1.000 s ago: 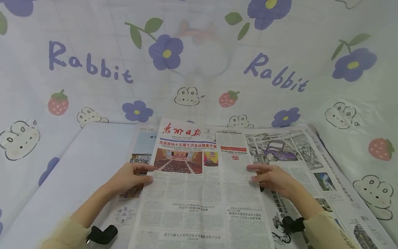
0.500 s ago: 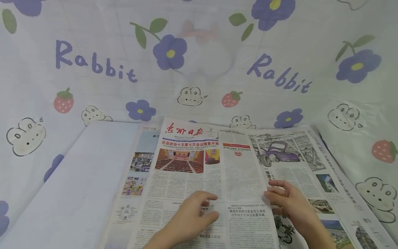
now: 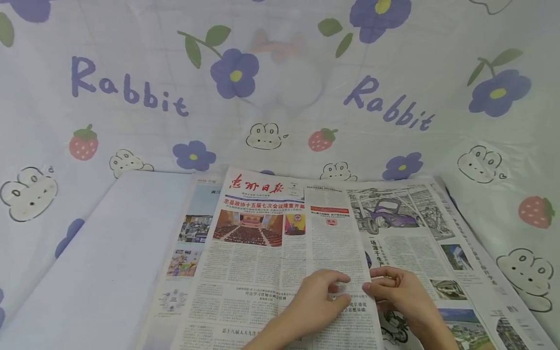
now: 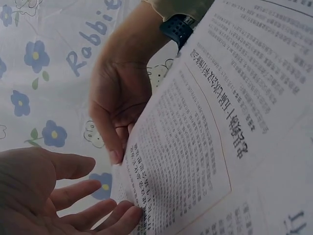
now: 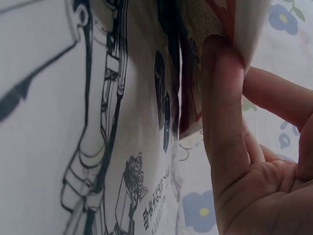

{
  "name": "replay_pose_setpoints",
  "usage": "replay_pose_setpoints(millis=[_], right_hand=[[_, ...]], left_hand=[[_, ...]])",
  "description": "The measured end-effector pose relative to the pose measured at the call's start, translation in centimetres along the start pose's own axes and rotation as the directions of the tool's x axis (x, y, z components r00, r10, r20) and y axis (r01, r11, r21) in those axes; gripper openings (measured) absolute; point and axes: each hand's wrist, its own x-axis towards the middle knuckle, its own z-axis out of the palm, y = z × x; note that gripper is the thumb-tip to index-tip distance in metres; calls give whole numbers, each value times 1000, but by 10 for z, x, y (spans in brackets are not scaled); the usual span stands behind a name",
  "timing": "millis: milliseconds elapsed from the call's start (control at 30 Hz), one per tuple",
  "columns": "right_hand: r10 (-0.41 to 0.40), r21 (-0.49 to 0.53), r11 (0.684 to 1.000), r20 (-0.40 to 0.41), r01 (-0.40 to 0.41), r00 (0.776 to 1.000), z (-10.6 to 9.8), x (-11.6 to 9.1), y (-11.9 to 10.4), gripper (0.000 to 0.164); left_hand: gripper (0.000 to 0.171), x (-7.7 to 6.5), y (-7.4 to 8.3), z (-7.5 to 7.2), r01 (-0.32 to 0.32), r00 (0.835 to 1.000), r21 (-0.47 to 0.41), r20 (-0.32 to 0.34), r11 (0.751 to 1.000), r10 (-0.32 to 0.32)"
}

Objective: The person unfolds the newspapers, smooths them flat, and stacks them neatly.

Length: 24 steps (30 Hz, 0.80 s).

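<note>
A folded newspaper (image 3: 262,267) with a red masthead lies in the middle of the head view, on top of wider newspaper sheets (image 3: 402,253). My right hand (image 3: 404,296) pinches its right edge between thumb and fingers. In the right wrist view, fingers of the right hand (image 5: 230,117) reach behind the slightly raised paper (image 5: 252,29), with the thumb on the other side. Over the lower right part of the newspaper is my left hand (image 3: 321,299), its fingers loosely extended. The left wrist view shows the left hand (image 4: 63,196) with spread fingers, fingertips at the paper's surface.
A large white sheet (image 3: 109,243) lies to the left, partly covered by the newspapers. Behind everything hangs a pale cloth (image 3: 280,87) printed with flowers, strawberries and rabbits. A dark band (image 4: 178,29) circles the right wrist.
My left hand has left the newspaper's left edge and crossed over its front toward the right edge. My right hand has slid lower along the right edge.
</note>
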Motion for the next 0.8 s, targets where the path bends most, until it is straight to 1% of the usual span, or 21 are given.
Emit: replay_pose_setpoints(millis=[67, 167, 267, 333, 433, 533, 600, 700, 800], right_hand=[[-4, 1, 1000, -12, 4, 1000, 1, -1, -1, 50], [-20, 3, 1000, -4, 20, 1000, 4, -2, -3, 47], [-50, -2, 999, 24, 50, 998, 4, -3, -4, 42], [-68, 3, 998, 54, 68, 996, 5, -3, -5, 41], [-107, 23, 994, 111, 105, 988, 6, -4, -6, 38], [-127, 37, 992, 136, 123, 982, 8, -6, -6, 36], [-136, 29, 991, 135, 133, 982, 11, -8, -7, 38], [-152, 14, 988, 127, 152, 980, 14, -10, -8, 40], [-140, 0, 990, 109, 141, 984, 17, -12, -8, 40]], left_hand=[[30, 3, -1, 3, 1, 1000, -10, -5, 1000, -1], [32, 5, -3, 7, 29, 1000, -65, 2, 997, -29], [36, 8, -7, 9, 64, 998, -141, -1, 988, -65], [38, 10, -10, 10, 73, 997, -178, -13, 981, -76], [41, 13, -13, 7, 66, 997, -198, -32, 978, -74], [43, 15, -14, 5, 65, 997, -218, -32, 974, -74], [43, 16, -15, 4, 69, 997, -235, -30, 970, -78], [43, 17, -15, 3, 62, 996, -243, -43, 968, -75], [41, 17, -16, 5, 55, 997, -241, -43, 969, -68]])
